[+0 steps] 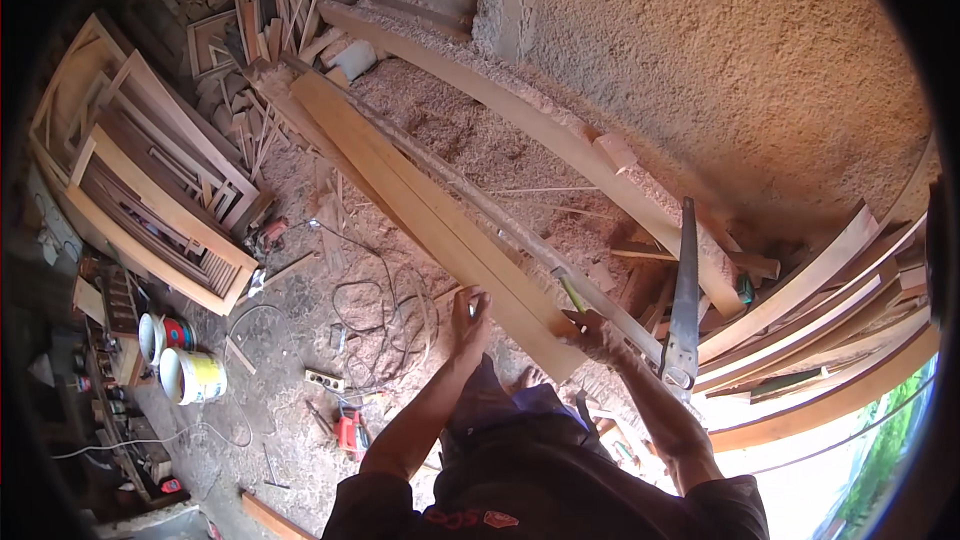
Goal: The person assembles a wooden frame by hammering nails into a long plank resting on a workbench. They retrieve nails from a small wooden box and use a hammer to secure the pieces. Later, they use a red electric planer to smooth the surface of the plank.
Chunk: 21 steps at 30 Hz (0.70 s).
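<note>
A long, pale wooden board point(450, 240) with a dark line along its length lies slanting away to the far left. My left hand point(470, 318) is closed at the board's left edge, near its close end. Something small and whitish shows at its fingers, too small to name. At the board's right edge, my right hand point(597, 334) has its fingers curled. A slim yellow-green tool point(571, 292) with a dark end reaches out from this hand; its kind is unclear. Right of that hand, a handsaw point(685, 290) stands with its blade pointing away from me.
Wooden frames point(165, 180) lean at the left. Two buckets point(192, 376) stand near a power strip point(324, 380) and a red tool point(350, 432). Cables cross the dusty floor. A long beam point(520, 100) runs beside the rough wall; curved boards point(820, 340) are stacked at the right.
</note>
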Available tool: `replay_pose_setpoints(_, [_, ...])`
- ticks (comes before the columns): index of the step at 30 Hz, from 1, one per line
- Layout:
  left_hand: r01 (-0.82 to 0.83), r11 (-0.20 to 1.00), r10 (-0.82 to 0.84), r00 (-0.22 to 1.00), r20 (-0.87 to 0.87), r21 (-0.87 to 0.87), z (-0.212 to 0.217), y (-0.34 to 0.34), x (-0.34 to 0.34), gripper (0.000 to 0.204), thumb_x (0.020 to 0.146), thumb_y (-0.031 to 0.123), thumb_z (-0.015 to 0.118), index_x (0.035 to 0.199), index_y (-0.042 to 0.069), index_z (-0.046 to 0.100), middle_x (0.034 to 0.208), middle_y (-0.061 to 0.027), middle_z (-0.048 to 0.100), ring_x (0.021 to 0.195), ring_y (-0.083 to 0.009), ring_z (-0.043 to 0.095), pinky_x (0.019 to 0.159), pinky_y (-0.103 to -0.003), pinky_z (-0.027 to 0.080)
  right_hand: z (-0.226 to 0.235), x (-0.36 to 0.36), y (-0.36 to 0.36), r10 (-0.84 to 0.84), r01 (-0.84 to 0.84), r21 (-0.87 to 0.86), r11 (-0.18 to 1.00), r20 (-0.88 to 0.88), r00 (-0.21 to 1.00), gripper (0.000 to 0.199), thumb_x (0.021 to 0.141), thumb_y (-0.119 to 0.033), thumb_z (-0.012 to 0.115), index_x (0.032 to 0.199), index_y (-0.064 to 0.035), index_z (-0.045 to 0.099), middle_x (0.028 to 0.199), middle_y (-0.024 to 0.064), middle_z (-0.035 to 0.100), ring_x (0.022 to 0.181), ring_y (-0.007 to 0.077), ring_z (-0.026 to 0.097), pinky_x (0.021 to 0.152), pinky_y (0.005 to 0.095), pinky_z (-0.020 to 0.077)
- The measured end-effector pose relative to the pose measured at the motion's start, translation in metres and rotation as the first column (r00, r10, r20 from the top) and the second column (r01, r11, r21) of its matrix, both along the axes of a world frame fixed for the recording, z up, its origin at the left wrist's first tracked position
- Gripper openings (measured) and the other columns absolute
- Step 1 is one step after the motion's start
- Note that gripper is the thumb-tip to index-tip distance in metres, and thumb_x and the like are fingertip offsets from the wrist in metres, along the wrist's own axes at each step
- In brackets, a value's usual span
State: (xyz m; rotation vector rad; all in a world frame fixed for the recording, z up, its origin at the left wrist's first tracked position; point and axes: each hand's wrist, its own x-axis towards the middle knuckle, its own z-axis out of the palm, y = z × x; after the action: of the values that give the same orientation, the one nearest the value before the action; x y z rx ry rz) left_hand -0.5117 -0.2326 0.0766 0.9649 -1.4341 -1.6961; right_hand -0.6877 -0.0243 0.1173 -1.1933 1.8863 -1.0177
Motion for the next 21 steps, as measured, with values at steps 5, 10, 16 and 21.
replay_pose_setpoints(5, [-0.282, 0.958, 0.287, 0.93, 0.228, -0.054, -0.007, 0.047, -0.007, 0.059, 0.086, 0.033, 0.076, 0.123, 0.0, 0.043, 0.112, -0.0137, 0.048, 0.105, -0.0242, 0.048, 0.092, -0.041, 0.041, -0.036, 0.024, 0.01, -0.078, 0.083, -0.061, 0.995, 0.093, 0.993, 0.043, 0.087, -0.025, 0.075, 0.125, -0.0065, 0.065, 0.092, 0.0125, 0.067, 0.078, 0.0177, 0.062, 0.07, 0.0319, 0.051])
replay_pose_setpoints(10, [-0.355, 0.922, 0.38, 0.747, 0.546, -0.156, -0.025, 0.058, -0.01, 0.073, 0.086, 0.042, 0.072, 0.133, -0.001, 0.038, 0.118, -0.021, 0.05, 0.112, -0.0323, 0.05, 0.096, -0.046, 0.04, -0.034, 0.023, 0.01, -0.053, 0.057, -0.018, 0.998, 0.198, 0.979, 0.047, 0.09, -0.029, 0.072, 0.128, -0.0032, 0.063, 0.095, 0.0117, 0.069, 0.082, 0.0136, 0.062, 0.073, 0.0294, 0.0504])
replay_pose_setpoints(16, [-0.366, 0.912, 0.234, 0.833, 0.501, 0.184, -0.129, 0.051, 0.001, 0.062, 0.093, 0.058, 0.056, 0.104, -0.003, 0.063, 0.093, -0.0168, 0.069, 0.095, -0.031, 0.065, 0.088, -0.041, 0.047, -0.016, 0.026, 0.01, 0.01, 0.022, 0.086, 0.996, -0.356, 0.934, 0.032, 0.09, -0.023, 0.063, 0.121, -0.0146, 0.068, 0.086, 0.0216, 0.065, 0.078, 0.0381, 0.066, 0.065, 0.0455, 0.0522])
replay_pose_setpoints(21, [-0.483, 0.847, 0.43, 0.868, 0.247, 0.221, -0.159, 0.075, -0.016, 0.065, 0.096, 0.061, 0.048, 0.088, -0.001, 0.066, 0.076, -0.0122, 0.064, 0.079, -0.0208, 0.059, 0.075, -0.036, 0.045, -0.027, 0.01, 0.05, -0.08, 0.088, -0.014, 0.996, -0.581, 0.81, 0.033, 0.093, -0.015, 0.05, 0.119, -0.0167, 0.069, 0.073, 0.0196, 0.058, 0.067, 0.0385, 0.06, 0.059, 0.0493, 0.0464])
